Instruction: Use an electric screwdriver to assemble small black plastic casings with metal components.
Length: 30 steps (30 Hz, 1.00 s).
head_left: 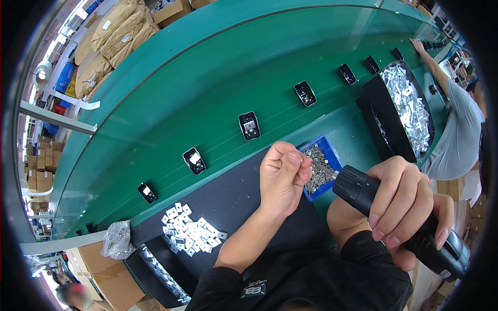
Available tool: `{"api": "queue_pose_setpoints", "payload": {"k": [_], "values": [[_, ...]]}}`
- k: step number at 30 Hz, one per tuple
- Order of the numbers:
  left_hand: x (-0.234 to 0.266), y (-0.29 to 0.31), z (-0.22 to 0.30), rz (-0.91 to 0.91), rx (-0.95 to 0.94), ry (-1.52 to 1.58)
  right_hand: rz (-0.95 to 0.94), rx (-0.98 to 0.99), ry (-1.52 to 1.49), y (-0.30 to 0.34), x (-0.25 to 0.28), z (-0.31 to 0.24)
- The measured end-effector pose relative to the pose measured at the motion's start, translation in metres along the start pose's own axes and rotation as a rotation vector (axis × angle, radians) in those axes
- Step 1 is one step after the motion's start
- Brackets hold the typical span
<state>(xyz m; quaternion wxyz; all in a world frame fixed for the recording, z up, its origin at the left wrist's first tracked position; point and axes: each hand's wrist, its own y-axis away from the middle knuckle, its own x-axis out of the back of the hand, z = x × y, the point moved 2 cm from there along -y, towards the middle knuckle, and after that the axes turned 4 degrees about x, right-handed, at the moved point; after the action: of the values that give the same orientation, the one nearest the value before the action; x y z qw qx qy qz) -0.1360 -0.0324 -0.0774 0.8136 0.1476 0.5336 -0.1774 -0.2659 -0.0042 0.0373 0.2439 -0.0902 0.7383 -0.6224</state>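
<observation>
My right hand (410,207) is wrapped round a black cordless screwdriver (355,187), whose bit points left over a blue tray (336,150) full of small metal screws (317,181). At the tip of the bit, my left hand (280,179) pinches a tiny metal piece, apparently a screw, mostly hidden by the fingertips. Beyond my hands, a row of black housings (249,126) lies along the green conveyor belt (218,88). Several carry a pale metal plate; one is the housing (194,160) left of my hand. Loose square metal plates (192,230) are heaped left of my forearm.
A black box (381,116) of metal plates stands at the right. Another black box (155,269), a plastic bag (117,239) and a cardboard box (106,269) are at the lower left. A co-worker's arm (433,65) reaches onto the belt at the far right.
</observation>
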Motion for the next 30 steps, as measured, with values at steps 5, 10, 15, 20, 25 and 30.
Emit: {"api": "queue_pose_setpoints", "payload": {"k": [5, 10, 15, 20, 25, 30], "values": [[0.001, -0.002, -0.004, 0.009, -0.030, 0.020, 0.010, 0.001, -0.036, 0.000, -0.001, 0.003], [0.000, 0.000, -0.004, 0.049, -0.024, -0.069, -0.037, -0.036, -0.064, 0.000, -0.002, 0.007], [-0.001, 0.002, -0.004, 0.010, -0.030, -0.050, -0.040, -0.047, -0.038, 0.000, -0.003, 0.008], [-0.002, 0.003, -0.006, -0.005, -0.063, -0.015, -0.046, -0.024, -0.013, 0.000, -0.001, 0.006], [-0.004, 0.003, -0.008, -0.089, -0.093, -0.026, -0.014, -0.005, 0.003, 0.001, -0.001, 0.002], [0.003, 0.002, -0.011, -0.135, -0.162, -0.018, -0.018, -0.002, -0.053, -0.001, 0.001, 0.002]]}}
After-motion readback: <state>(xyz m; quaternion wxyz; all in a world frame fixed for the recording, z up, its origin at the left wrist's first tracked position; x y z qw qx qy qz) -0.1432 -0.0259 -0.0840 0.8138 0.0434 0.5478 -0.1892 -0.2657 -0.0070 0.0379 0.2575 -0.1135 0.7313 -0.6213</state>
